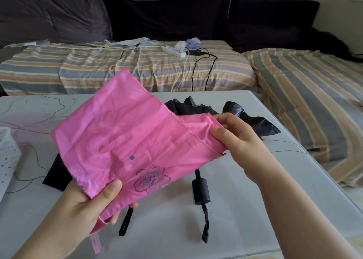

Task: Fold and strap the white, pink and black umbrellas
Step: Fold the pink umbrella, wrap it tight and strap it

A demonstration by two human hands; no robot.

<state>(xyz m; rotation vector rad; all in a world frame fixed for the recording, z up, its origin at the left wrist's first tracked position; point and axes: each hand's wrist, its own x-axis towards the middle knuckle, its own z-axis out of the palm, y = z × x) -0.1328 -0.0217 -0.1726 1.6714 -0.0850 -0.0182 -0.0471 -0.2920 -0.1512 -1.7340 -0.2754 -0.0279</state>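
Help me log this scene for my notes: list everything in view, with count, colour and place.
pink umbrella: one, pink with a flower print, held above the table
black umbrella: one, black, lying unfolded on the table under the pink one
white umbrella: one, white with dots, at the table's left edge, mostly cut off
table: one, pale with line drawings, foreground
striped cover: one or more, orange, grey and cream, on the couch behind
cushions: several, dark, along the couch back
power strip: one, white, on the couch, cables attached
left hand: grips the pink canopy's lower end
right hand: pinches its right edge
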